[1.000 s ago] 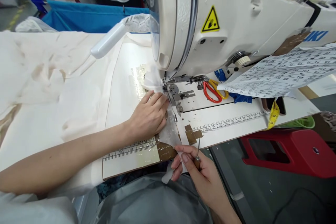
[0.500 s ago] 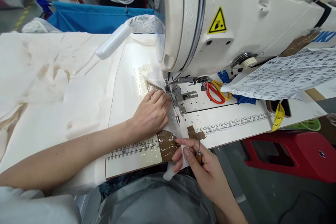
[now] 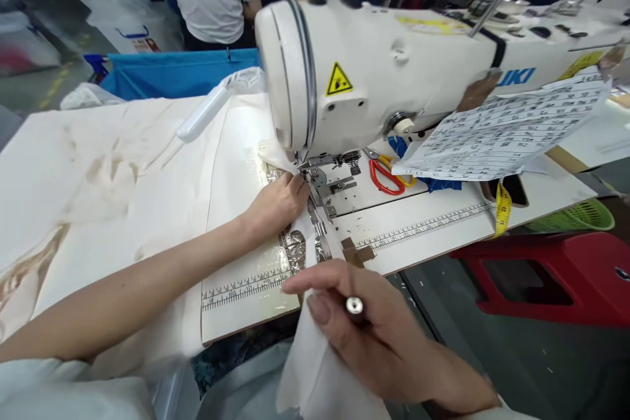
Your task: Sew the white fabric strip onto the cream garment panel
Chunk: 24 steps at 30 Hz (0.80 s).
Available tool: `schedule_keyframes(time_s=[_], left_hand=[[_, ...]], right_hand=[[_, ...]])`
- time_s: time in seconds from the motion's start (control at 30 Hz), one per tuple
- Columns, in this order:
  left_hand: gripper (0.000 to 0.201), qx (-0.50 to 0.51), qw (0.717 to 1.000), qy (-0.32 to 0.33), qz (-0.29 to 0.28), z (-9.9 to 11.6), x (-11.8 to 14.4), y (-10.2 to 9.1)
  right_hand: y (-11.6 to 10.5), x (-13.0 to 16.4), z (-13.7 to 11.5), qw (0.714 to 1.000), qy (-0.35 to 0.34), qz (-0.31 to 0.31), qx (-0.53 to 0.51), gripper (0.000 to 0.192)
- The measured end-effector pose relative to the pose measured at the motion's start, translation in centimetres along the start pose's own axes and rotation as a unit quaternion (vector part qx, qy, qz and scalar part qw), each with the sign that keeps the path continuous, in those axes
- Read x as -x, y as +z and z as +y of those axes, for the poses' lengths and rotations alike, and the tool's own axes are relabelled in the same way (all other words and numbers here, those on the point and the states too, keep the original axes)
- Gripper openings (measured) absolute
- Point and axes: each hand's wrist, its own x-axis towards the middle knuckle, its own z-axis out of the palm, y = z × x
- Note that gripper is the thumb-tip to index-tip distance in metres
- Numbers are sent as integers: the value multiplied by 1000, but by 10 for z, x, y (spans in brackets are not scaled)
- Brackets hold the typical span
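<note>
White fabric [image 3: 315, 367], probably soft and best guided by its edge, is touched at the sewing machine [image 3: 364, 46] by the left hand [image 3: 275, 207], grasp unclear, while a tool [image 3: 354, 306] is held by the right hand [image 3: 377, 335].

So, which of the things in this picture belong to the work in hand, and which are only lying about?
Seemingly in use:
white fabric, at the left hand and right hand
sewing machine, beyond the left hand
handled tool, in the right hand

Seemingly just lying about, untouched:
scissors
yellow tape measure
printed sheet
</note>
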Motion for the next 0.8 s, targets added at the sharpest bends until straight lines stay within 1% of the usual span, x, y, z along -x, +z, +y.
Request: schedule_keyframes(time_s=[0.07,0.17,0.23,0.3,0.37,0.4,0.47,0.53,0.57,0.63,0.67,0.7,0.73,0.77,0.8], left_hand=[[36,18,999,-2,27,-6,-1,3],[28,92,993,-33,74,-17,1,12],[22,154,982,-42,100,-24,4,18],[17,214,968,-35,122,-30,6,20],[13,261,956,-16,130,-33,7,20],[12,276,952,-5,129,-34,7,19],[12,288,948,6,134,-34,7,18],[9,279,948,-1,153,-34,6,19],[8,273,948,-9,164,-33,5,21],[10,264,948,-19,176,-32,4,25],[11,263,948,-21,178,-32,4,26],[11,264,948,-22,178,-32,4,27],[11,266,947,-22,178,-32,5,28],[12,269,947,-21,176,-32,5,28],[12,274,946,-21,173,-33,5,27]], right_hand=[[6,-3,5,998,25,-39,-30,27],[10,2,19,993,82,-81,-37,29],[8,7,26,990,112,-84,-23,29],[3,11,30,991,115,-74,-9,27],[-2,12,35,995,85,-42,17,24],[-4,11,39,997,62,-17,37,24],[-5,7,49,993,19,55,101,26],[-4,-1,63,973,5,131,189,29],[-2,-5,70,959,10,159,235,30],[1,-13,78,933,34,190,304,33],[2,-16,78,928,44,192,316,34],[2,-17,76,933,49,183,305,34],[1,-16,70,949,47,159,270,32],[0,-15,64,969,37,122,214,31],[-2,-13,56,987,23,68,142,29]])
